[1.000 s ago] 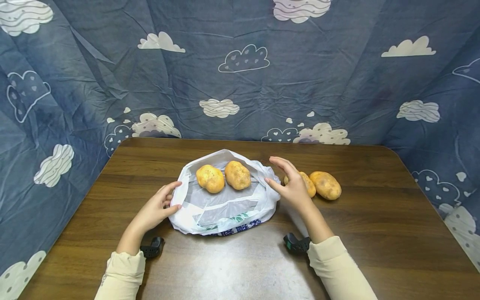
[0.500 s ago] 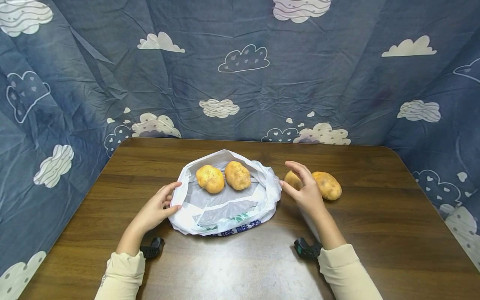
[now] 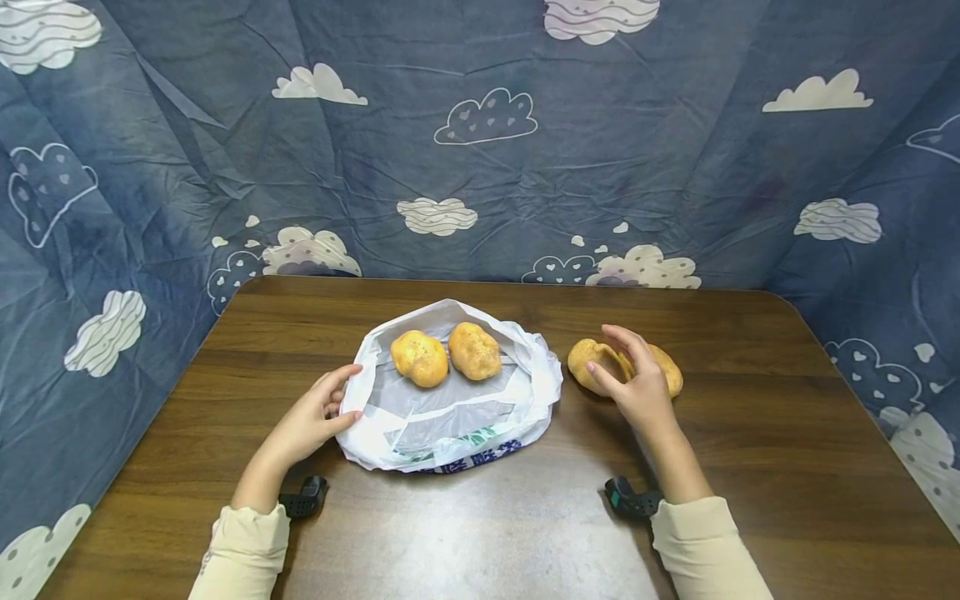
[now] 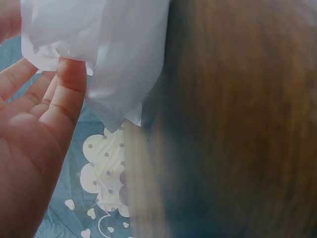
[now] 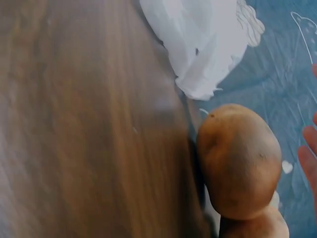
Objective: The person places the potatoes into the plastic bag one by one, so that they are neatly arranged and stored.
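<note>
In the head view, a white plastic bag (image 3: 450, 425) lies with its mouth spread wide, and two potatoes (image 3: 418, 358) rest inside it. My left hand (image 3: 303, 427) touches the bag's left rim, thumb and index finger spread apart; in the left wrist view, fingertips (image 4: 72, 74) meet the bag's edge and are partly hidden by it. To the right of the bag, two more potatoes (image 3: 588, 362) lie together on the table. My right hand (image 3: 641, 387) hovers over them with thumb and fingers apart, covering part of both. A potato (image 5: 240, 161) shows large in the right wrist view, beside the fingers.
Everything lies on a brown wooden table (image 3: 750, 458). A blue cloth (image 3: 480, 167) printed with clouds hangs behind its far edge and at both sides. Black bands with small devices (image 3: 633, 500) sit on both wrists.
My right hand has moved right, from the bag's right rim to above the two potatoes on the table. My left hand and the bag have stayed in place.
</note>
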A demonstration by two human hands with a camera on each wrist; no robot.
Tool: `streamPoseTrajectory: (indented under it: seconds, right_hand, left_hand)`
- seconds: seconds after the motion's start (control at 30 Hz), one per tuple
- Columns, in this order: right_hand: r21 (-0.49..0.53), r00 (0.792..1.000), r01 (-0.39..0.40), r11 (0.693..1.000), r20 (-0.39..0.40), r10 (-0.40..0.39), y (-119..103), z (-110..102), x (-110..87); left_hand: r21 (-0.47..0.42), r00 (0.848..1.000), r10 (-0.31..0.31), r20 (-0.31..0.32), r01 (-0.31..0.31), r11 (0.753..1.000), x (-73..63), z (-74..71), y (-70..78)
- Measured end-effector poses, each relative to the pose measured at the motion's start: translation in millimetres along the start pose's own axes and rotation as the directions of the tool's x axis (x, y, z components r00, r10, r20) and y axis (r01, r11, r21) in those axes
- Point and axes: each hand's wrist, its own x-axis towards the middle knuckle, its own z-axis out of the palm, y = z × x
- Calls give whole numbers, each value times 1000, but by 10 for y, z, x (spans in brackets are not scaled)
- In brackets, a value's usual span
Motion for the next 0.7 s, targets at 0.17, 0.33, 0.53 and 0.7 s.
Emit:
streamPoseTrajectory:
  seconds: [0.17,0.33,0.53,0.7]
  right_hand:
    - [-96,999,-9,995,-43,5,187,-101,-13]
    - [-145,998,-30,989,-67,21,264,-218,-20]
    - [-165,992,-102,981,-89,88,369,-331,-56]
    - [-173,986,-153,973,-98,137,452,-415,-95]
  left_hand:
    - [0,1000,-1,2,1,1000,-4,-5,6]
    - [-6,1000,-5,2,5,1000,-4,-2,-2]
    - [-4,1000,2,2,-2,1000,-4,-6,-12]
    - [-4,1000,1,4,-1,1000,-1,-5,-8]
